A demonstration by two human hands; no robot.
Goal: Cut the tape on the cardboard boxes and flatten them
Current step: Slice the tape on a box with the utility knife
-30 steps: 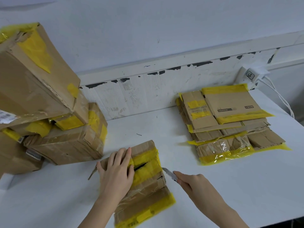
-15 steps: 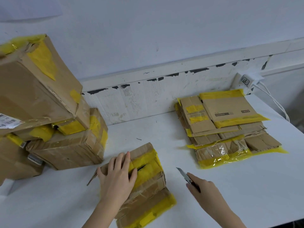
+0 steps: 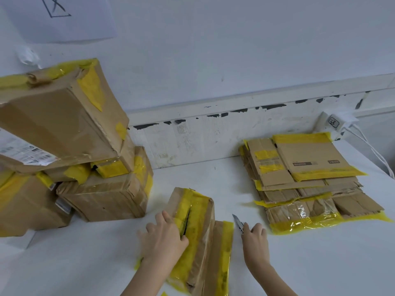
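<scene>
The small taped cardboard box [image 3: 192, 238] lies on the white table [image 3: 299, 263], and everything else sits around it: the stack of still-sealed boxes [image 3: 70, 159] to its left, the pile of flattened cardboard [image 3: 310, 182] to its right and farther back, against the scuffed wall board [image 3: 213, 135]. The left hand [image 3: 163, 242] rests on the box's near left side, fingers spread fairly wide and laid flat over the yellow tape [image 3: 198, 227], close to a dark slit in the tape's seam. The right hand [image 3: 255, 242] is just right of the box, fingers curled round a utility knife [image 3: 239, 223] whose exposed blade points away from the person, apart from the cardboard. The main risk, as I judge it, is the holding fingers: they lie right beside the slit, so a stroke along that seam could slip off the glossy tape and reach them. The box looks crushed and soft, so it may buckle or skid under pressure on the smooth table, throwing the blade off line. Layered, wrinkled tape could also snag the edge and invite a sudden jerk.
</scene>
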